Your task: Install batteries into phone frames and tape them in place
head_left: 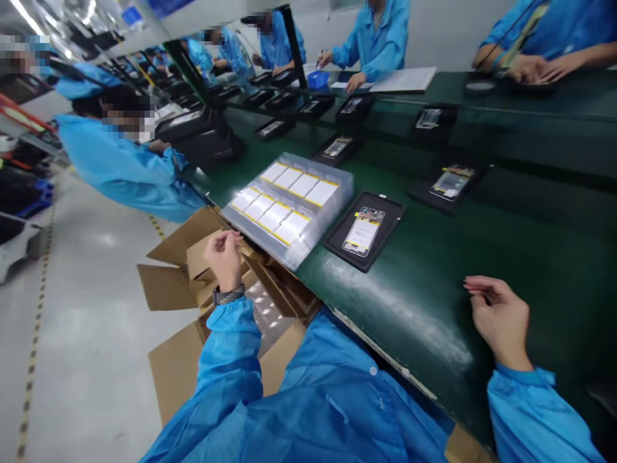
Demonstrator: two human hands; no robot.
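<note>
My left hand, with a dark band at the wrist, is raised over the open cardboard boxes beside the front left edge of a clear plastic tray. Its fingers are curled in, and nothing shows in them. White flat battery-like pieces with yellow edges lie in rows in that tray. My right hand hovers at the right part of the green bench, thumb and fingertips drawn together, with no object visible between them. Between my hands a black fixture bears an opened phone with a white battery inside.
More black fixtures with opened phones sit along the green bench. Open cardboard boxes stand below its edge at my left. A co-worker in blue is at the left; others work across the bench. Black trays are stacked far left.
</note>
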